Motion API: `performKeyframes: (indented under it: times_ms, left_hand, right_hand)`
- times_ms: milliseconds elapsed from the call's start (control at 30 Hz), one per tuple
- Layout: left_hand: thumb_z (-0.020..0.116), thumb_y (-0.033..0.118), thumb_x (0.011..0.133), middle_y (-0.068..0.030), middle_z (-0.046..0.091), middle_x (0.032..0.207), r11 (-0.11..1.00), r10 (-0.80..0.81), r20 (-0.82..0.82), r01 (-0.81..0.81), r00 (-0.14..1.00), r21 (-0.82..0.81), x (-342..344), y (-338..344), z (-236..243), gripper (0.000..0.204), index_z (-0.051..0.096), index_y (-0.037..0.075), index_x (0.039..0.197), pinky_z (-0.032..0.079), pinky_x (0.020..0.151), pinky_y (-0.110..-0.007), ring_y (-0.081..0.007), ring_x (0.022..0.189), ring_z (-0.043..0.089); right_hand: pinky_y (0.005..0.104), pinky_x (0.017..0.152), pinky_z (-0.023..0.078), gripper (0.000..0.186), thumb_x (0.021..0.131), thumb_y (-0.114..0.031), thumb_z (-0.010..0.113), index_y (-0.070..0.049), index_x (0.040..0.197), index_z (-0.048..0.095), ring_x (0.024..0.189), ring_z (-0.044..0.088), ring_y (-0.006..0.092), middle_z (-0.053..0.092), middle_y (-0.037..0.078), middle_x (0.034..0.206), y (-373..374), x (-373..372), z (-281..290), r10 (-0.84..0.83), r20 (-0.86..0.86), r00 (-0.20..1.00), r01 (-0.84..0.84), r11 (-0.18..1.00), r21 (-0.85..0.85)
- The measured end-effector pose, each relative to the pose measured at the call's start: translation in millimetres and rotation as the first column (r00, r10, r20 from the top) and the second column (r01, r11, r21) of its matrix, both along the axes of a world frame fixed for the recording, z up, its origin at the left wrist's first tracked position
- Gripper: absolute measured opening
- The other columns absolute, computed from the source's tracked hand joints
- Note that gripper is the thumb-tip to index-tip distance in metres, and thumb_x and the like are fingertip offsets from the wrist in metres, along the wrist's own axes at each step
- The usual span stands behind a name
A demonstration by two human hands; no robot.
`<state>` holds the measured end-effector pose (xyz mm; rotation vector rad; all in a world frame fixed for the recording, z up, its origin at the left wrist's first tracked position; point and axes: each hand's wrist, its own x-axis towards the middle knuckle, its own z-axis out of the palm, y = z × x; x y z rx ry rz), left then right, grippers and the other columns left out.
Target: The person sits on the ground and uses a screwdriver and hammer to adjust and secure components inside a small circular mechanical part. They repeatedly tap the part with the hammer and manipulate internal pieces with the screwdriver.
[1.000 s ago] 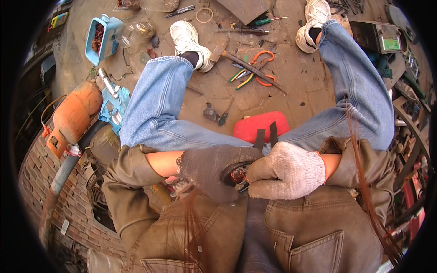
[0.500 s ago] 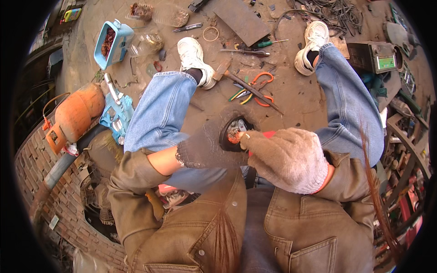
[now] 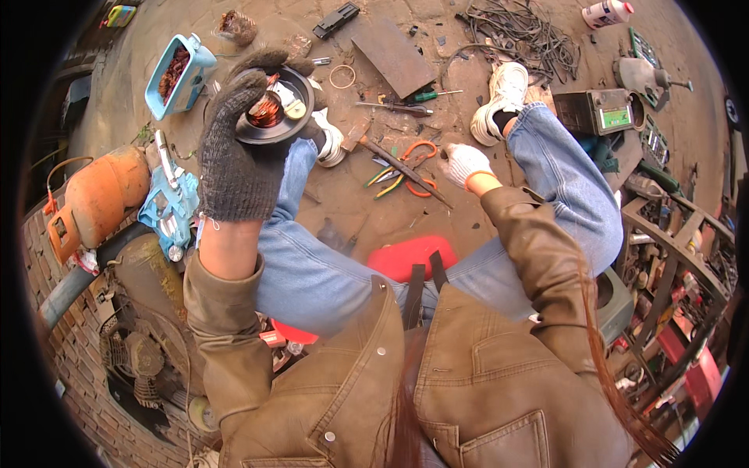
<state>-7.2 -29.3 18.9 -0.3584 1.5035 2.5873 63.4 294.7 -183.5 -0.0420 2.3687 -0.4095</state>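
My left hand (image 3: 234, 152), in a dark knit glove, is raised at the left and closed around the rim of a round dark metal motor housing (image 3: 310, 92). Inside the housing a copper wire coil (image 3: 266, 111) and a pale metal part show. My right hand (image 3: 466, 162), in a white glove, is low over the ground beside orange-handled scissors (image 3: 422, 150). Its fingers are curled together; what they hold, if anything, is hidden. A hammer (image 3: 399, 168) lies across the scissors and a pair of pliers (image 3: 388, 187) with green and yellow handles.
Between my legs is a red seat (image 3: 409, 257). Ahead lie a green screwdriver (image 3: 437, 95), a flat metal plate (image 3: 394, 58) and tangled cables (image 3: 530, 43). A blue container (image 3: 181, 78) and an orange gas cylinder (image 3: 108, 191) stand left; a battery (image 3: 599, 113) stands right.
My left hand has lifted the motor housing from my lap up and to the left. My right hand has left the coil and reached forward toward the ground by the scissors.
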Motion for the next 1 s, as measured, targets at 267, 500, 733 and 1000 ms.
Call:
performKeyframes:
  times_ms: [267, 500, 733, 1000]
  left_hand:
    - [0.067, 0.000, 0.082, -0.0154, 0.063, 0.122, 0.767, -0.081, -0.118, -0.013, 0.990, -0.641, 0.5, 4.4, 18.2, 0.041, 0.059, 0.003, 0.122, 0.055, 0.095, -0.039, -0.0266, 0.114, 0.062]
    - [0.070, -0.001, 0.080, -0.0141, 0.060, 0.126, 0.899, -0.102, 0.065, 0.120, 0.993, -0.422, 7.0, 24.9, 34.8, 0.052, 0.053, 0.003, 0.129, 0.051, 0.098, -0.037, -0.0238, 0.117, 0.059]
    - [0.072, -0.002, 0.078, -0.0129, 0.057, 0.129, 0.924, -0.167, 0.166, 0.213, 0.972, -0.319, 5.4, 39.3, 42.3, 0.063, 0.047, 0.002, 0.136, 0.047, 0.102, -0.035, -0.0210, 0.121, 0.056]
    - [0.073, -0.002, 0.075, -0.0116, 0.050, 0.135, 0.893, -0.273, 0.092, 0.288, 0.958, -0.346, 3.1, 43.1, 42.5, 0.081, 0.033, -0.001, 0.146, 0.042, 0.106, -0.031, -0.0170, 0.124, 0.049]
  right_hand:
    - [0.0408, 0.093, 0.050, 0.041, 0.086, -0.034, 0.062, -0.006, 0.115, 0.067, 0.106, 0.065, 0.0364, 0.069, 0.020, 0.110, -25.0, -4.7, -131.6, -0.637, -0.149, 0.756, 0.639, 0.768, -0.046]
    - [0.0406, 0.086, 0.052, 0.059, 0.085, -0.044, 0.066, 0.009, 0.112, 0.066, 0.098, 0.069, 0.0322, 0.070, 0.022, 0.110, -38.7, -115.5, -182.8, -0.946, 0.029, 0.321, 0.940, 0.323, 0.110]
    - [0.0415, 0.082, 0.053, 0.065, 0.084, -0.052, 0.065, 0.007, 0.111, 0.066, 0.088, 0.067, 0.0293, 0.071, 0.018, 0.101, -42.4, -129.4, -200.6, -0.927, 0.224, -0.301, 0.952, -0.306, 0.011]
    - [0.0225, 0.046, 0.040, 0.024, 0.091, -0.022, 0.064, 0.000, 0.099, 0.058, 0.057, 0.051, 0.0122, 0.059, 0.004, 0.080, -59.5, -89.5, -62.4, -0.916, 0.302, -0.265, 0.732, -0.395, -0.556]
